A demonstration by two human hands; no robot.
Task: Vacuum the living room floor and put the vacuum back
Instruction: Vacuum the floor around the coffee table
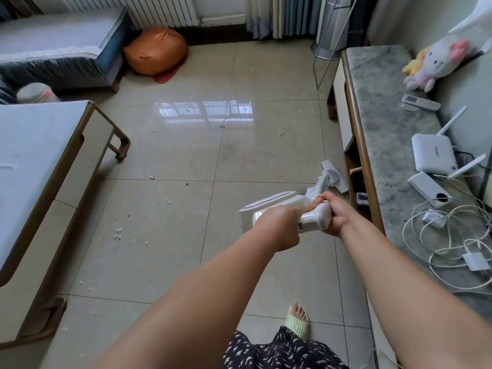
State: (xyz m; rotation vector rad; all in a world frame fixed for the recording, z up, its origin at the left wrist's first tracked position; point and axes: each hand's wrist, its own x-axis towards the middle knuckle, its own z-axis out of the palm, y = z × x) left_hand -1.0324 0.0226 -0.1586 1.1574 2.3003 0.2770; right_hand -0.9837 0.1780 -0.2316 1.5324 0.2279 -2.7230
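A white stick vacuum [282, 205] is held in front of me over the beige tiled floor [186, 155]. My left hand [277, 225] grips the near end of its handle. My right hand [336, 211] grips the handle from the right side. The vacuum's white floor head [332, 175] rests on the tiles beside the TV cabinet. White scraps and crumbs [118, 233] lie scattered over the middle and left tiles.
A coffee table [40, 166] stands at the left and a grey sofa [53, 41] at the far left. An orange beanbag [155, 50] sits by the radiator. The marble-topped TV cabinet [386, 134] on the right carries a router, cables and a plush toy. My slippered foot [298, 319] is below.
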